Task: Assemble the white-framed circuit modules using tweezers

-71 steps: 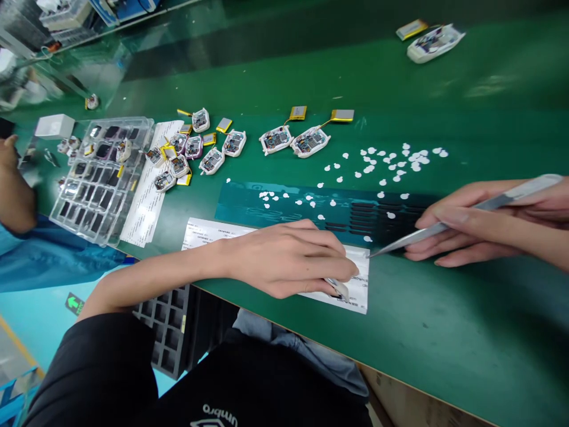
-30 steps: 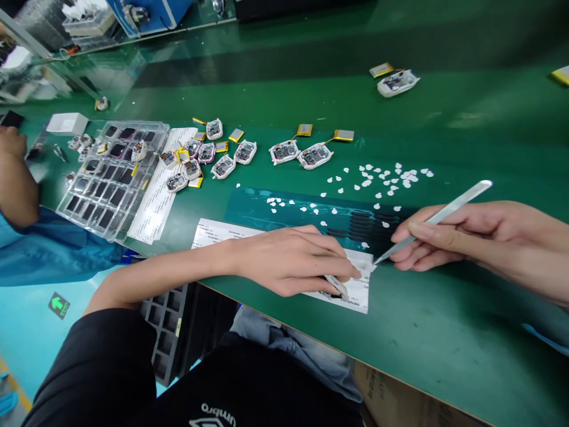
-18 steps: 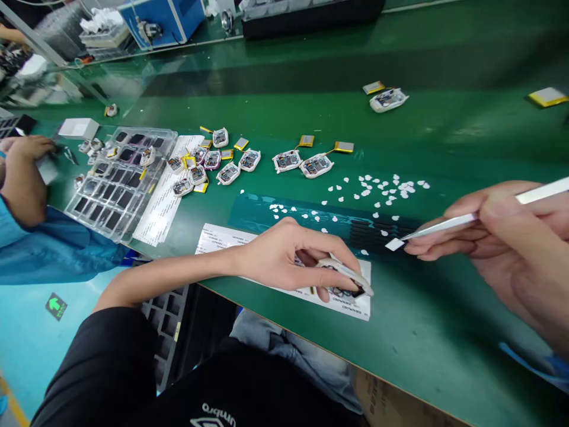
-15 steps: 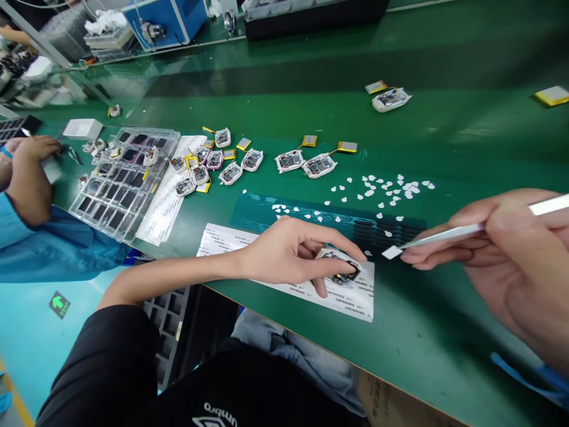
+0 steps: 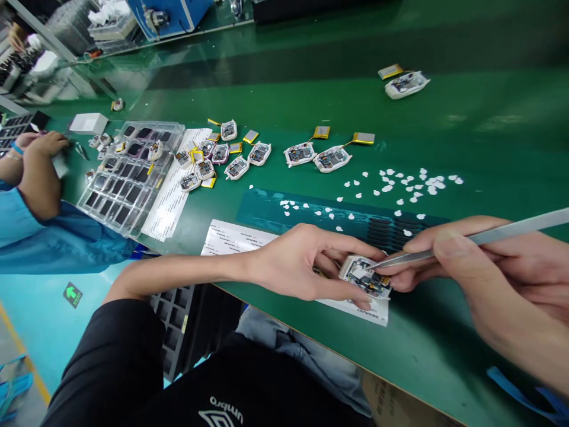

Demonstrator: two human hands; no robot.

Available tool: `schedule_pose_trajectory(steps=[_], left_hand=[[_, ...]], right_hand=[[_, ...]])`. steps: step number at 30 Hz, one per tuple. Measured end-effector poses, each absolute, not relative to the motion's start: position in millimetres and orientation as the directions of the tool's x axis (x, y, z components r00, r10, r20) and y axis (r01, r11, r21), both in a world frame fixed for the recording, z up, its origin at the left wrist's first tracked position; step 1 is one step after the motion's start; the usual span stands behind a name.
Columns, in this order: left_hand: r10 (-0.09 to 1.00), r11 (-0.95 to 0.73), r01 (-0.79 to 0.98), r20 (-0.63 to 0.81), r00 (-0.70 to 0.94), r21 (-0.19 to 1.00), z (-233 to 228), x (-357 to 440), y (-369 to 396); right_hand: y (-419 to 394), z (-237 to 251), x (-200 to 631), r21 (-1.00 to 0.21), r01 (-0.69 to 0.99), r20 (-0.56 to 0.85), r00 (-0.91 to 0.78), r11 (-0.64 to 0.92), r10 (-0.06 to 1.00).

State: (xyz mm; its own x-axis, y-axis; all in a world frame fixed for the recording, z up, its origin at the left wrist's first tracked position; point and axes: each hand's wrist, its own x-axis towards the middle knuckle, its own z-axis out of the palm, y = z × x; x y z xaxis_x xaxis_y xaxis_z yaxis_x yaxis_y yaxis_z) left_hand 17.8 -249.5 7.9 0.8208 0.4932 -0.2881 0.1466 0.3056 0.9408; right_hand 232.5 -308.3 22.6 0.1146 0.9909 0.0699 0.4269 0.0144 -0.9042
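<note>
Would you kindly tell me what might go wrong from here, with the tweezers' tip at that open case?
First, the pointed tip of the tweezers is at the exposed electronics in the open case, so a slip might scratch them. Second, the left hand grips the case by its edges, so it could shift under a push. Third, loose white tabs lie near the right hand, which might brush some aside.

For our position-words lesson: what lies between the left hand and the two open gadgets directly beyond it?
Head view: a blue film strip with white tabs on it, then green tabletop.
</note>
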Motion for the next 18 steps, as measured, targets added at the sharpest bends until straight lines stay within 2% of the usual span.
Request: schedule_pose_trajectory(steps=[13, 18], left_hand=[[0.518, 0.262, 0.140, -0.261, 0.814, 0.955, 5.9, 17.9, -250.5], [0.497, 0.257, 0.161, -0.273, 0.824, 0.953, 7.3, 17.5, -251.3]], right_hand=[[-305.1, 21.7, 232.2, -0.942, 0.325, -0.042, 0.130, -0.082, 0.991], [-307.5, 22.5, 231.6, -0.915, 0.401, 0.009, 0.132, -0.045, 0.991]])
